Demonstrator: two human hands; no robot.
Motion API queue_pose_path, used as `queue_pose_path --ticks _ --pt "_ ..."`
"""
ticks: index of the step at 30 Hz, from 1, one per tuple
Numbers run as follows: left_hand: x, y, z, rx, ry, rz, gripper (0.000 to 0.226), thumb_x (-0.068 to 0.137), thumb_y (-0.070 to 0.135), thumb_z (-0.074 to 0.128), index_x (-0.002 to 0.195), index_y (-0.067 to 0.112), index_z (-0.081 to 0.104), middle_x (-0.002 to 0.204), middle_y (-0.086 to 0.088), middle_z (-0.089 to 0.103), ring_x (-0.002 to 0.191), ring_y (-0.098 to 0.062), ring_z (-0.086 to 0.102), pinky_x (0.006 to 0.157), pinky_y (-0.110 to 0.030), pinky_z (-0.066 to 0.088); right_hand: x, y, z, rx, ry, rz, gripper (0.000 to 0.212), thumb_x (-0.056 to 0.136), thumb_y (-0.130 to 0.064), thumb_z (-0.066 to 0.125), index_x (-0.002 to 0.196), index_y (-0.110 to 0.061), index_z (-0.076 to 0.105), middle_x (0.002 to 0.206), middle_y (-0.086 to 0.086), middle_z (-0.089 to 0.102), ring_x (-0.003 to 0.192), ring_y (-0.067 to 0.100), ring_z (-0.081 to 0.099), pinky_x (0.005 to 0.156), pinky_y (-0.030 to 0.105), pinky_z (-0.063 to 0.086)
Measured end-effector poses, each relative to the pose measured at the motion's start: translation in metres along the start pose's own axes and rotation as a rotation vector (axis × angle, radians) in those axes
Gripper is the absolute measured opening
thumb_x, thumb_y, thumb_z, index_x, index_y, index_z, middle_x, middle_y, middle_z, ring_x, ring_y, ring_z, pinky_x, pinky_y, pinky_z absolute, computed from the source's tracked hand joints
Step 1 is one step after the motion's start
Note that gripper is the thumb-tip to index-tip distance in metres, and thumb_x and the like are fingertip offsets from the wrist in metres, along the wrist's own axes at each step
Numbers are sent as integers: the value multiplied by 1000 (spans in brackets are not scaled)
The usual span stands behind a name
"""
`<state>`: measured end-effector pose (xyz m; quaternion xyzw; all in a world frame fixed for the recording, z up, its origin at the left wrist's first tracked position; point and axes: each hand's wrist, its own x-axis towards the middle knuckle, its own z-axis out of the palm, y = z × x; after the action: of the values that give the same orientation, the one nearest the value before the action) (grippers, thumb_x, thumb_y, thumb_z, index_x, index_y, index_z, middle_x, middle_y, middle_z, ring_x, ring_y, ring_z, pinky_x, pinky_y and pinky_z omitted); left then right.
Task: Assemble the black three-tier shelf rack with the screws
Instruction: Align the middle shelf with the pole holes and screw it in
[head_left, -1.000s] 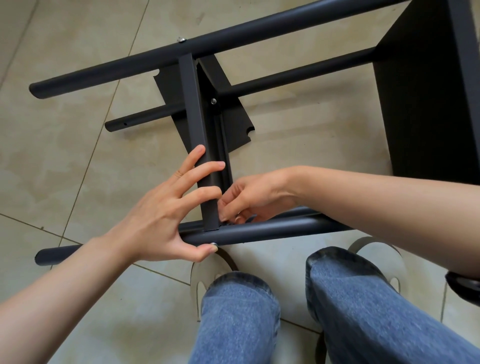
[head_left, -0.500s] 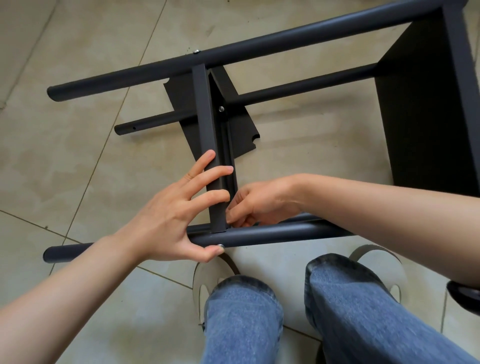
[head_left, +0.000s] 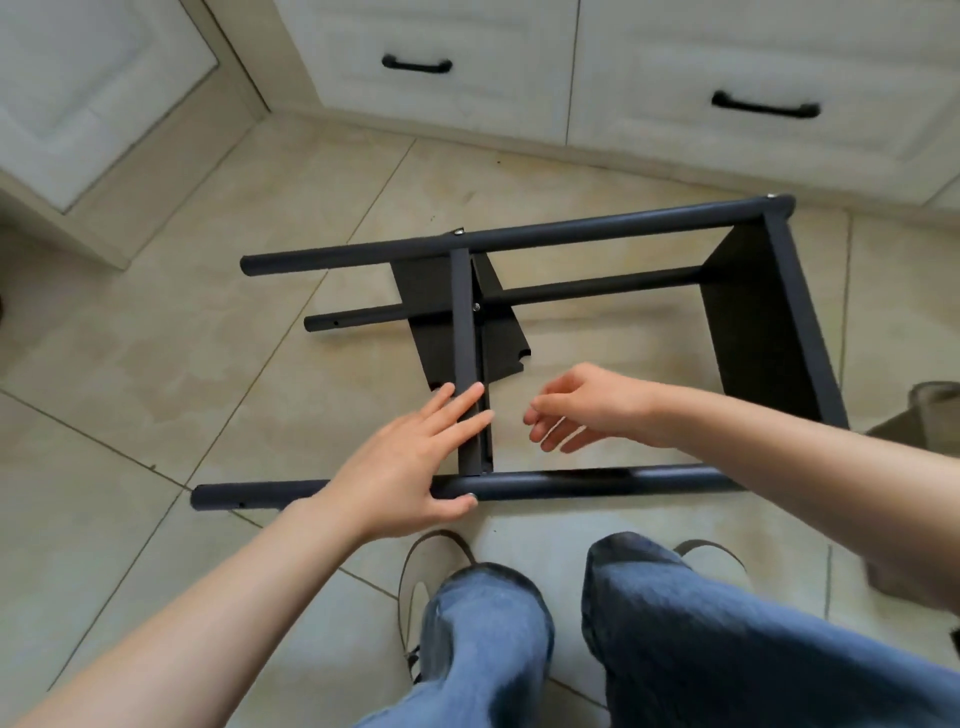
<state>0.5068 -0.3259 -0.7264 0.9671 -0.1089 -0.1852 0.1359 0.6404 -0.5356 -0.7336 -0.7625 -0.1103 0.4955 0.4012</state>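
The black shelf rack (head_left: 597, 228) lies on its side on the tiled floor, its round posts running left to right. A middle shelf panel (head_left: 464, 332) stands between the far and near posts, and another shelf (head_left: 769, 322) closes the right end. Screw heads (head_left: 476, 307) show on the middle panel and on the far post. My left hand (head_left: 410, 462) rests on the near post (head_left: 571, 483), thumb under it, with straight fingers against the middle panel's edge. My right hand (head_left: 582, 405) hovers just right of that panel, fingers loosely curled, holding nothing that I can see.
White cabinet drawers with black handles (head_left: 417, 65) run along the back. A white cabinet door (head_left: 78, 104) stands at the left. My legs in blue jeans (head_left: 675, 623) and my shoes are below the rack. A brown object (head_left: 930, 410) sits at the right edge.
My right hand has come away from the joint of panel and near post and now hovers to the right. The view has pulled back and up, showing the cabinets. My left hand stays.
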Motion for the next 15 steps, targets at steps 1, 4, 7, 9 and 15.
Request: queue_pose_path --ticks 1,4,7,9,15 --pt "-1 7 1 -3 -12 -37 86 91 52 61 158 42 9 161 25 -20 152 -3 -14 123 -32 20 -2 0 -3 -25 29 0 25 102 -26 50 101 -10 69 86 0 75 74 8 72 70 22 59" --pt "-8 24 2 -38 30 -129 78 95 43 61 158 39 14 163 22 -16 154 -8 3 121 -33 25 -10 -7 -6 -148 97 -31 21 101 -26 53 95 -15 70 89 -2 74 82 9 71 70 20 58" --pt "-16 35 3 -142 90 -199 74 93 40 64 155 41 24 164 28 -5 138 -8 43 101 -27 47 -17 -19 -9 -313 166 -102 22 100 -27 53 99 -14 71 96 -1 72 93 13 68 81 26 57" --pt "-21 39 2 -189 168 -232 66 92 43 64 150 42 34 162 28 17 130 -5 51 97 -26 47 -20 -28 -13 -427 234 -147 24 100 -28 54 105 -12 72 103 2 71 98 15 65 91 34 54" --pt "-41 42 1 -437 561 -401 20 88 24 71 105 35 66 95 23 69 87 3 66 79 -25 57 -16 -49 -29 -587 421 -257 26 100 -25 54 116 -11 68 112 5 68 105 21 62 95 37 51"
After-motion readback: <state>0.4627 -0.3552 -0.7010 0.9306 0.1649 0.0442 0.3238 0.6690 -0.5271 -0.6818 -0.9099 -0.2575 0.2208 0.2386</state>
